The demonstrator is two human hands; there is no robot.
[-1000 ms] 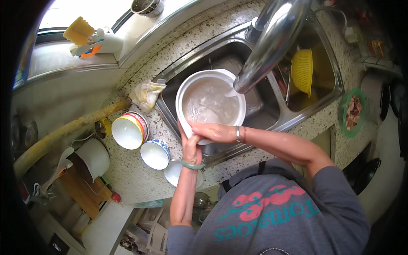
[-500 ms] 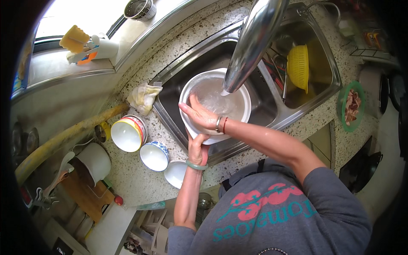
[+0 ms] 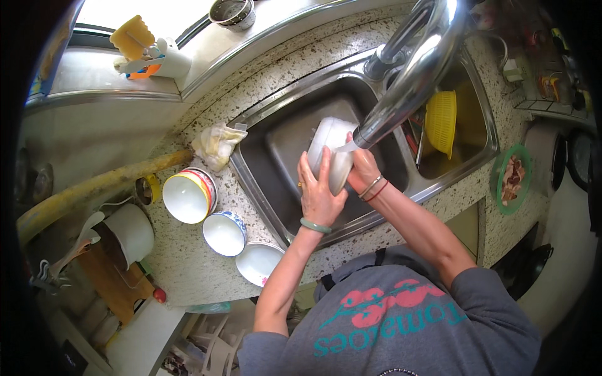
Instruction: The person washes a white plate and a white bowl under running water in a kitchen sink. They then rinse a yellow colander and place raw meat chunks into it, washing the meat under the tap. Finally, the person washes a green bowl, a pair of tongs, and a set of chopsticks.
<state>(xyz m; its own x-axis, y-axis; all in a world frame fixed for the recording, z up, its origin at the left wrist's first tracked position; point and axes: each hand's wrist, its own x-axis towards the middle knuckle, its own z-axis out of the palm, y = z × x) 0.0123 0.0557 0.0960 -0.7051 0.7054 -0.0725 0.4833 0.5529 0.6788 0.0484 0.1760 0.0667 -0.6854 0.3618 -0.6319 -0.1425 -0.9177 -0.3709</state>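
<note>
A white bowl [image 3: 326, 139] is tipped on its side over the left sink basin [image 3: 276, 150], beneath the chrome faucet [image 3: 414, 81]. Water runs from the spout onto it. My left hand [image 3: 321, 193], with a green bangle at the wrist, spreads its fingers over the near outer wall and grips it. At the right edge of the bowl, my right hand [image 3: 365, 169] holds on, its fingers partly hidden behind it. The bowl's inside cannot be seen.
Left of the sink stand a red-yellow-rimmed bowl [image 3: 187, 199], a blue-patterned bowl [image 3: 224, 235] and a white bowl [image 3: 258, 263]. A plastic bag [image 3: 216, 145] lies at the sink corner. The right basin holds a yellow colander [image 3: 441, 124]. Farther right is a green plate [image 3: 506, 199] of meat pieces.
The bowl has gone from upright with water inside to tipped on its side. My left hand has moved from underneath to its outer wall; my right has left the inside for its right edge.
</note>
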